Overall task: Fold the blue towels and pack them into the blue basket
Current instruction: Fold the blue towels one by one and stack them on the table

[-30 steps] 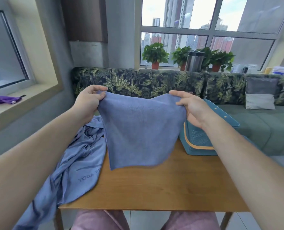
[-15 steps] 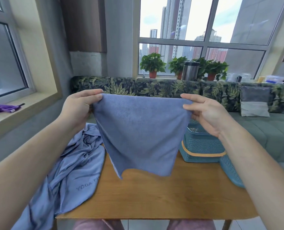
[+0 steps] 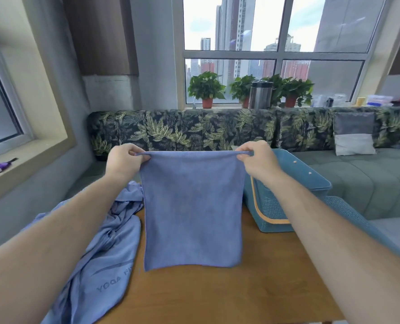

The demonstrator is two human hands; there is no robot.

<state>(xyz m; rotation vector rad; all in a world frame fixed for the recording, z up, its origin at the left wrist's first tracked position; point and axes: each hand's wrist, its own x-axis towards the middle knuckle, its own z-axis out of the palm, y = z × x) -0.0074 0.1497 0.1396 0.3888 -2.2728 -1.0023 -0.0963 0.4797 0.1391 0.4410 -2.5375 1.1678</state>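
Since the earlier frame you have drawn the top edge taut and level, so the blue towel (image 3: 192, 211) hangs square, not cornerwise. A crumpled towel (image 3: 105, 249) lies at left. Your left hand (image 3: 124, 160) pinches one top corner and your right hand (image 3: 257, 160) the other. The long axis drops straight toward the table (image 3: 241, 298). The blue basket (image 3: 271, 206) stands just beside it, nearer your right hand.

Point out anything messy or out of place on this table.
The large blue towel printed YOGA lies crumpled at the table's left edge, partly hanging off it, so it could slide down. The small towel hangs straight, pinched at its top corners by the left hand and right hand.
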